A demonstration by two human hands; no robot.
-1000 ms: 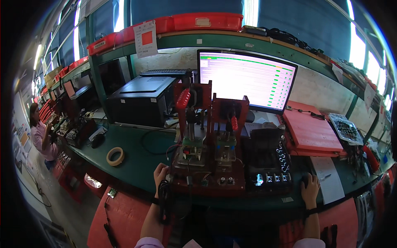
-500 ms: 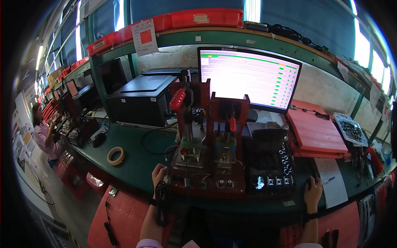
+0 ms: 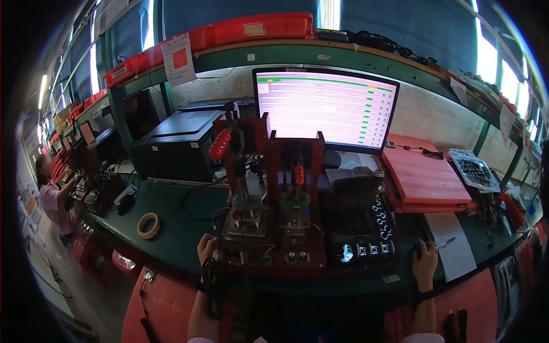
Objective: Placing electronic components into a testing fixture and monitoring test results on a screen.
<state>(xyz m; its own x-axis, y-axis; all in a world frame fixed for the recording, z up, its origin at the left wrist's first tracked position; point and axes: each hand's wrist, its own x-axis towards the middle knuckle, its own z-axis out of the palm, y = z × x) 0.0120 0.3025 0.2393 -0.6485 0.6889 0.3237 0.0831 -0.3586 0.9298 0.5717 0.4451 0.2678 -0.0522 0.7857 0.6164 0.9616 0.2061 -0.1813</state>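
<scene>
My left hand (image 3: 206, 247) is closed, with its fingers curled at the left edge of a dark red test fixture (image 3: 320, 262); what they hold, if anything, is hidden. A bundled black cable (image 3: 211, 286) hangs across that wrist. Two upright clamps with red handles (image 3: 220, 144) rise from the fixture, and green circuit boards (image 3: 247, 207) sit beneath them. Over on the right, my right hand (image 3: 425, 264) rests curled over a small black computer mouse (image 3: 420, 247), mostly covered by the fingers. Small lit modules (image 3: 347, 252) stand in a row on a black box between the hands.
A lit monitor (image 3: 326, 108) stands behind the fixture, beside a black computer case (image 3: 177, 150). Tape (image 3: 148, 226) lies left. Pink foam sheets (image 3: 426, 176), a paper with a pen (image 3: 452, 243) and a parts tray (image 3: 472, 170) lie right. Another person (image 3: 54, 197) works far left.
The whole view has turned slightly, so the bench scene sits further left. Both hands keep their places at the fixture edge and on the mouse. A pale box now shows on the monitor.
</scene>
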